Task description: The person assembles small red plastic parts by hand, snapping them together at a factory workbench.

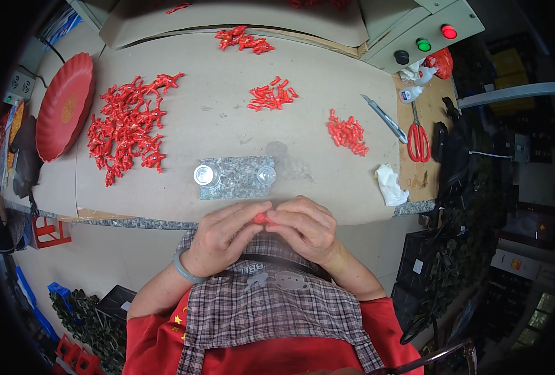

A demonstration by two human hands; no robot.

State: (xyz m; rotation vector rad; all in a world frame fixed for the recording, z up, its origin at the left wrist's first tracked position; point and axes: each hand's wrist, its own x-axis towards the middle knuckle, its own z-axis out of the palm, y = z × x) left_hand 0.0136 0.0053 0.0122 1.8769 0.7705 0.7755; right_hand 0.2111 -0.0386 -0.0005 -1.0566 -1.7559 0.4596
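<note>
Both hands meet at the table's front edge, pinching one small glossy red piece (264, 219) between them. My left hand (229, 232), with a pale bangle at the wrist, has its thumb and fingertips on the piece's left side. From the other side my right hand (307, 229) grips it the same way. Fingers cover most of the piece, so its full shape is hidden. Just beyond the hands lies a speckled stone slab (237, 181). A round glass jar (207, 174) stands at its left end and a small clear cup (265, 175) at its right.
Red animal-like figures (127, 128) lie heaped left, beside a red scalloped plate (66, 107). Smaller red parts sit in piles centre (272, 95) and right (347, 132). At right are a utility knife (385, 119), red-handled scissors (418, 140) and a crumpled white tissue (390, 185).
</note>
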